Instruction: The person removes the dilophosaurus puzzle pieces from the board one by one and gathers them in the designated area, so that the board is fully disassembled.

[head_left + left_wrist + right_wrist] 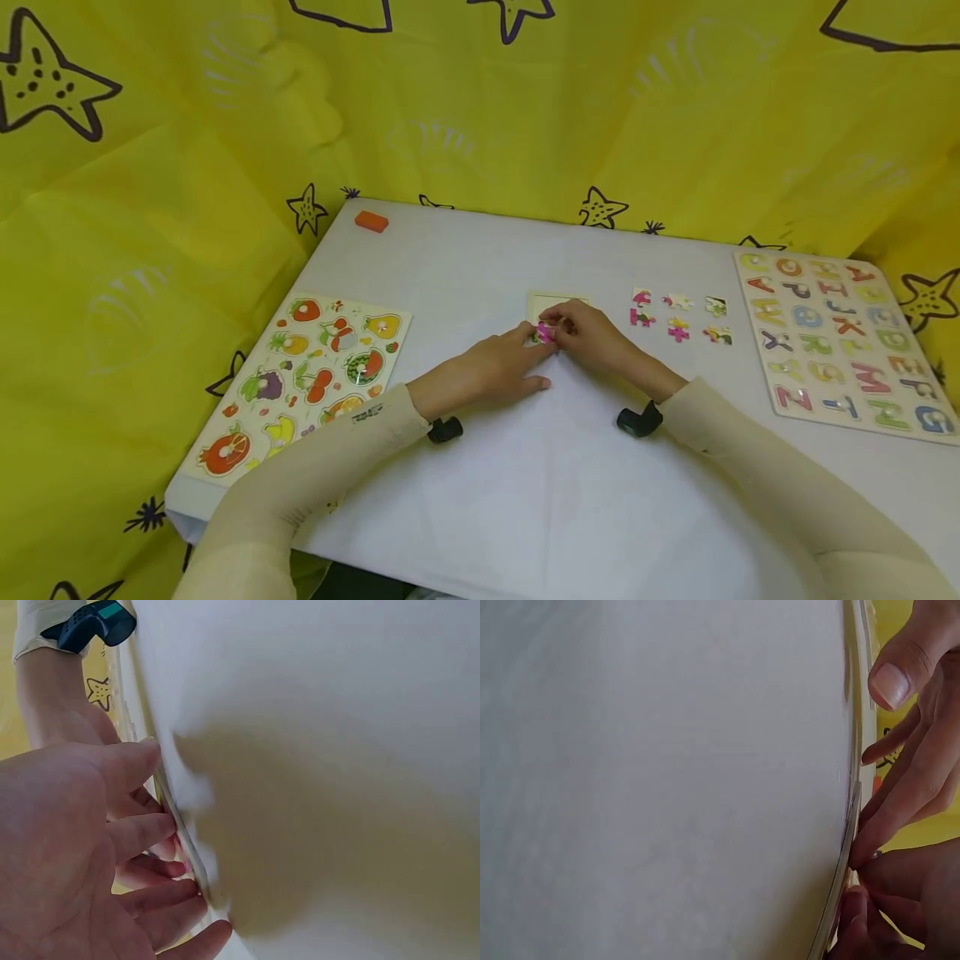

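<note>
A small wooden puzzle board (532,305) lies near the middle of the table, partly covered by both hands. My left hand (504,365) rests at its left and near side, fingers extended and thumb held apart. In the left wrist view, the fingertips of the left hand (142,847) are right along the board's thin edge. My right hand (592,337) pinches a pink jigsaw piece (543,332) over the board's near part. From the right wrist, the bent thumb and finger of the right hand (907,896) come together at the board edge, hiding most of the piece.
Several loose jigsaw pieces (678,330) lie right of the board. An alphabet board (765,350) is at the far right, a fruit peg board (393,333) at the left. An orange block (371,221) sits at the back left corner. Yellow curtain (480,108) hangs behind.
</note>
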A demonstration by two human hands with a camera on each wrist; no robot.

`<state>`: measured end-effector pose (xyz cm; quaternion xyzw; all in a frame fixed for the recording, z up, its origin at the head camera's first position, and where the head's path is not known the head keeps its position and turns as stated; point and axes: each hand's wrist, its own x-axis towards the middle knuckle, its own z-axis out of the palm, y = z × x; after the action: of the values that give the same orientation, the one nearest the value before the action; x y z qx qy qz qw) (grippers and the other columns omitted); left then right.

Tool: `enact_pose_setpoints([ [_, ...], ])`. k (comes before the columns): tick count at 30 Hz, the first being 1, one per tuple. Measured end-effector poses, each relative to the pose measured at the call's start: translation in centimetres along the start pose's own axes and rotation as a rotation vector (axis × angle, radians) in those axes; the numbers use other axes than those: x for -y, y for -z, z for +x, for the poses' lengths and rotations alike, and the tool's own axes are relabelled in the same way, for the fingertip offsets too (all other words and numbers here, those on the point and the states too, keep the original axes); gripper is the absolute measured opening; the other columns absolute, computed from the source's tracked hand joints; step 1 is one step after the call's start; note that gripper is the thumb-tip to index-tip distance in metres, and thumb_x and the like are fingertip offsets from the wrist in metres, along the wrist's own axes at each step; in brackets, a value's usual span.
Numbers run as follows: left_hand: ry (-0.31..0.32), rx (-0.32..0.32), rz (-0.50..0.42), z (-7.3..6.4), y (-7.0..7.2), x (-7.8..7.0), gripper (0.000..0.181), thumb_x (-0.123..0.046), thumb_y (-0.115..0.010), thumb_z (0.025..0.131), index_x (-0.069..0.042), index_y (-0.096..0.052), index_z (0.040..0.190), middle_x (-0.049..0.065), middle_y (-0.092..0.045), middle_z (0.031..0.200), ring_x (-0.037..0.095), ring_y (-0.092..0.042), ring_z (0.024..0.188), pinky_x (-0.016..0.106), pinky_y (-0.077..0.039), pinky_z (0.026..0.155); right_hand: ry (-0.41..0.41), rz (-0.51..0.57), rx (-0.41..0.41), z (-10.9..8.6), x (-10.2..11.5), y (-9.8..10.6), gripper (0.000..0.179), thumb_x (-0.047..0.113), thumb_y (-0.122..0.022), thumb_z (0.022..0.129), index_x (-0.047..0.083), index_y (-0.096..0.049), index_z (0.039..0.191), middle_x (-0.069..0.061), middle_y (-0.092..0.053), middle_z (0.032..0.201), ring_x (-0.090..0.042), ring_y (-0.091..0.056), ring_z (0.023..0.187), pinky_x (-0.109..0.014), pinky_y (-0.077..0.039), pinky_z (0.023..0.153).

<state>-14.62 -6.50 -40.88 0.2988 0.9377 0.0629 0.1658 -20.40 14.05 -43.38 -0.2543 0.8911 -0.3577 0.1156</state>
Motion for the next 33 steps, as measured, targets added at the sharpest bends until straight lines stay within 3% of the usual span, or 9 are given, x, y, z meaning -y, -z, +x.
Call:
enact_pose_setpoints([
  [5,0.005,0.014,-0.019,-0.5,0.2,0.3,0.066,-0.053,-0.053,0.108,-0.026,-0.037,0.166,0.017,-0.041,0.158,0.030,-0.065,0.125,0.045,-0.055,0.105,0.058,-0.039,0.019,-0.1,0.4,-0.3,0.038,-0.003,-0.060,0.102,0.001,-0.063,0.140,-0.019,-0.062,0.133,-0.025,-0.058,0.093,-0.038,-0.050,0.086],
  [13,0.006,0.017,-0.020,-0.9,0.4,0.2,0.065,-0.051,-0.054,0.108,-0.023,-0.039,0.165,0.018,-0.041,0.160,0.031,-0.062,0.131,0.046,-0.055,0.106,0.120,-0.053,0.042,-0.1,0.6,-0.6,0.034,-0.003,-0.059,0.105,0.002,-0.065,0.138,-0.019,-0.059,0.133,-0.036,-0.060,0.122,-0.054,-0.050,0.109],
  [22,0.025,0.030,0.038,-0.8,0.1,-0.2,0.068,-0.054,-0.053,0.108,-0.023,-0.036,0.166,0.018,-0.040,0.160,0.031,-0.063,0.129,0.045,-0.055,0.107,0.165,-0.076,0.054,-0.1,1.0,-0.4,0.031,-0.005,-0.056,0.104,0.000,-0.064,0.134,-0.021,-0.057,0.127,-0.034,-0.059,0.112,-0.050,-0.052,0.101],
  [29,0.029,0.009,0.112,-0.7,-0.2,-0.6,0.070,-0.057,-0.052,0.107,-0.025,-0.033,0.167,0.014,-0.046,0.145,0.026,-0.066,0.107,0.040,-0.058,0.096,0.170,-0.076,0.058,0.2,1.0,-0.3,0.029,-0.004,-0.055,0.105,0.000,-0.064,0.132,-0.020,-0.054,0.123,-0.031,-0.059,0.107,-0.047,-0.052,0.096],
  [33,0.030,-0.005,0.141,-0.7,-0.3,-0.8,0.072,-0.058,-0.053,0.107,-0.024,-0.033,0.167,0.015,-0.046,0.146,0.026,-0.065,0.112,0.039,-0.057,0.097,0.172,-0.059,0.048,0.2,1.0,-0.2,0.028,-0.005,-0.054,0.105,-0.001,-0.064,0.131,-0.020,-0.055,0.122,-0.032,-0.059,0.106,-0.047,-0.052,0.097],
])
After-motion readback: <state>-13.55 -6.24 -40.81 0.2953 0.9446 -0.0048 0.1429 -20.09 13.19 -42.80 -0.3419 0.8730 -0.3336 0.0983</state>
